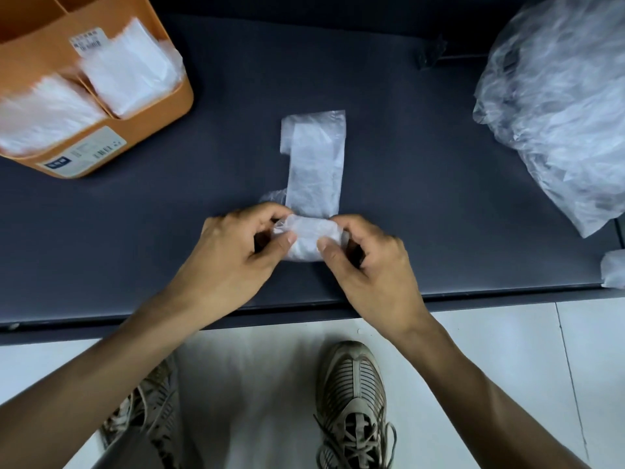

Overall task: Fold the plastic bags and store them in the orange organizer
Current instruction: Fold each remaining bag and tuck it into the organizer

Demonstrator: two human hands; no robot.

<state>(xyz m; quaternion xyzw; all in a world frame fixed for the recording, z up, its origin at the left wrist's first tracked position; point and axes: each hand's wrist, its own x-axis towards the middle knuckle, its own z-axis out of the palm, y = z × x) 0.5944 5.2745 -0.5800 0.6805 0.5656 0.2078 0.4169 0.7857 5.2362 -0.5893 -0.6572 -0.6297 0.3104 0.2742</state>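
Note:
A clear plastic bag [316, 164], flattened into a long narrow strip, lies on the dark table [135, 248] and runs away from me. Its near end is rolled into a small bundle. My left hand [233, 255] grips the bundle's left side with thumb and fingers. My right hand [368, 262] grips its right side the same way. The orange organizer [155, 130] stands at the far left, with folded white bags [128, 76] upright in its compartments.
A large heap of loose clear plastic bags [561, 110] fills the right side of the table. A small folded piece [614, 269] lies at the right edge. The table's front edge runs just below my wrists, with white floor tiles and my shoes beneath.

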